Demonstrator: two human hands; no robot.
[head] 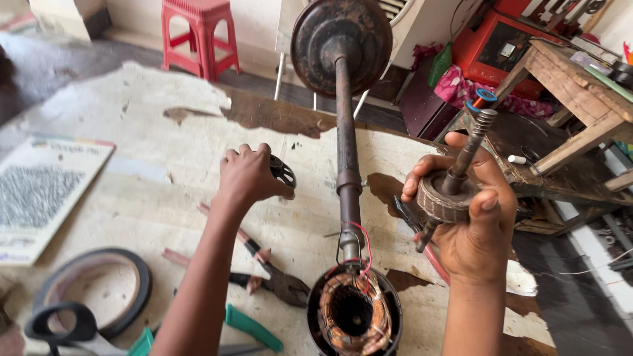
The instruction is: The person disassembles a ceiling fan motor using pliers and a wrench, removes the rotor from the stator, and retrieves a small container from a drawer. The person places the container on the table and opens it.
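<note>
Gripping a rusty grey motor rotor with its threaded steel shaft [455, 184] at 3 o'clock, my right hand [471, 224] wraps fingers and thumb around its drum. My left hand [249, 177], at 10 o'clock, closes over a small perforated black metal cap [282, 171] on the worn wooden workbench [132, 132]. Between them runs a long rusty rod [345, 132] down to a copper-wound stator [355, 315] at 6 o'clock.

Repair workshop: worn bench [151, 165], pliers [277, 280], copper-wound motor stator [355, 315]
</note>
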